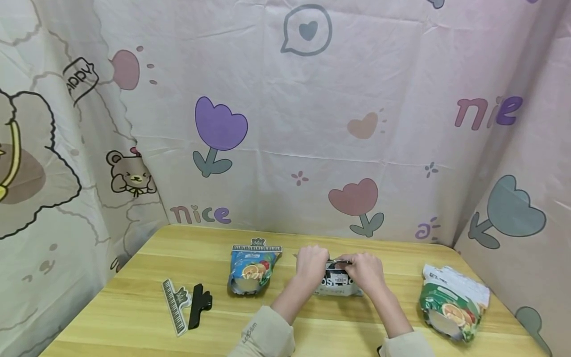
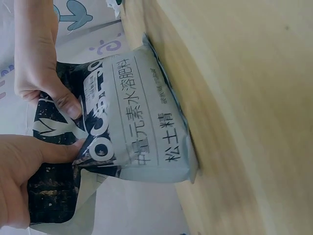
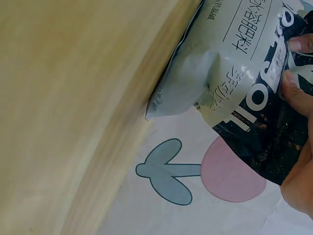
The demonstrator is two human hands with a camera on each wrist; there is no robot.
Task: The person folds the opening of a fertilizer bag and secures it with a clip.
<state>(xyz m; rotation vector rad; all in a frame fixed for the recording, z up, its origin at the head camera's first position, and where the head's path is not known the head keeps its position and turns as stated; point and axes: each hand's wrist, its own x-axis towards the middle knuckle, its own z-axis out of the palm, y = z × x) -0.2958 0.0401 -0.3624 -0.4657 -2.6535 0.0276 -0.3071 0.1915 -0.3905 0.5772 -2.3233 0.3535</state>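
A black and pale grey fertilizer bag (image 1: 340, 283) stands on the table in front of me, its lower edge at the wood. My left hand (image 1: 312, 266) grips the black upper part on the left, its thumb pressing the front in the left wrist view. On the other side, my right hand (image 1: 367, 271) pinches the same upper part, thumb in front and fingers behind. Both thumbs (image 2: 68, 105) press close together near the large white letters. The bag's top (image 2: 51, 188) is creased and bent between the hands. Most fingers are hidden behind it.
Left of the hands stands a blue bag (image 1: 251, 271) with a piano-key clip (image 1: 257, 248) along its top. Farther left lie another piano-key clip (image 1: 176, 307) and a black clip (image 1: 199, 306). A green and white bag (image 1: 452, 303) sits at the right. A printed curtain (image 1: 276, 188) borders the table.
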